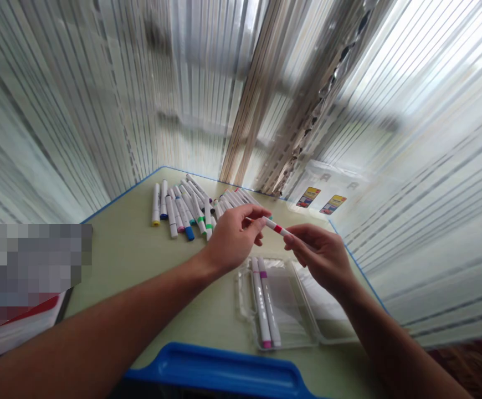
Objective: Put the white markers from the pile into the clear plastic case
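At the far left, a pixelated item lies at the side of the pale green counter, too masked to make out. Next comes a loose pile of white markers with yellow, blue, pink and green ends, lying at various angles toward the back. The left hand reaches in just before this pile, its grip closed at the fingertips on one end of a red-banded marker. Below lies an open clear plastic case, its left half bearing two markers side by side, one pink-ended, one with a purple band. The red-banded marker is tilted in the air above the case, its other end pinched in the narrow grip of the right hand. Behind that hand, clear packaging with two labels stands by the striped curtain.
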Demonstrator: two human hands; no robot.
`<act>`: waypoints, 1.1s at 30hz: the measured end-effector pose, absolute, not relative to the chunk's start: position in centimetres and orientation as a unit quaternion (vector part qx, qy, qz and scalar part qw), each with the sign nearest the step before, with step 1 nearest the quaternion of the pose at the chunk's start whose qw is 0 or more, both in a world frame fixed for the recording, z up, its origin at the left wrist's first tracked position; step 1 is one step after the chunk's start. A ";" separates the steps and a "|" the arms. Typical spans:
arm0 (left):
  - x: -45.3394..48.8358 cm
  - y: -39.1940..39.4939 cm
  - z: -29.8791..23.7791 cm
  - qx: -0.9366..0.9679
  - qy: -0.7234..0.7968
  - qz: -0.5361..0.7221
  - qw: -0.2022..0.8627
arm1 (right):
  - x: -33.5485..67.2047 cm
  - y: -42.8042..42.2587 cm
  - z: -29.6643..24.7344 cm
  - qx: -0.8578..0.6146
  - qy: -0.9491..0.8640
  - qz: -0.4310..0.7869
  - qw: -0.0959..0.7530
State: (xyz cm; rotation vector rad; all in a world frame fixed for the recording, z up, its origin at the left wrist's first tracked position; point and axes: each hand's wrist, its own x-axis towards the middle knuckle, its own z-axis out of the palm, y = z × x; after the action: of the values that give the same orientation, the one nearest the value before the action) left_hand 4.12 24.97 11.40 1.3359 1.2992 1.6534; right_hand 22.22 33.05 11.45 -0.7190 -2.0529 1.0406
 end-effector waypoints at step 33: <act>4.1 25.1 11.3 0.493 0.478 0.637 0.350 | 22.1 32.9 11.6 -0.302 -0.745 0.447 0.393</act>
State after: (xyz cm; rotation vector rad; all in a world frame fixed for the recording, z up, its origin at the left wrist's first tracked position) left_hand 4.14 25.14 11.33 1.2760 1.2394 1.6510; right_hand 22.11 32.93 11.62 -0.7665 -1.8910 1.1333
